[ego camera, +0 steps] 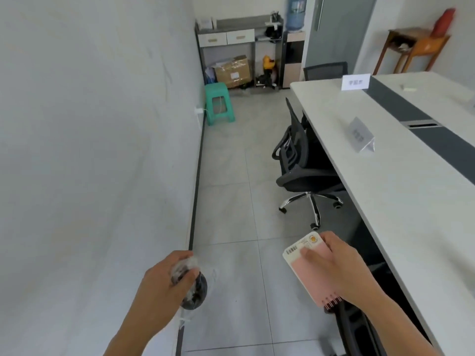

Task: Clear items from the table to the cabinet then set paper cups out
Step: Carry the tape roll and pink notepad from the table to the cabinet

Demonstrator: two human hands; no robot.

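Cabinet (239,37) far off at upper centre of the frame, straight ahead down the aisle, counter (385,176) along the right edge. Left hand (164,281) grip clamped on a dark bundle in clear wrap (191,283), lower centre. Right hand (334,265) grip clamped on a pink flat pack (311,276), long axis tilted from upper left to lower right, barcode label at the far end. Neither hand clearly nearer the cabinet.

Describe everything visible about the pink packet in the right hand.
The pink packet is flat and oblong, its near part pale pink, its far end cream with a barcode and a round orange emblem. Dark reddish marks edge its near end. It tilts over the floor beside the table, gripped by the right hand, thumb on top.
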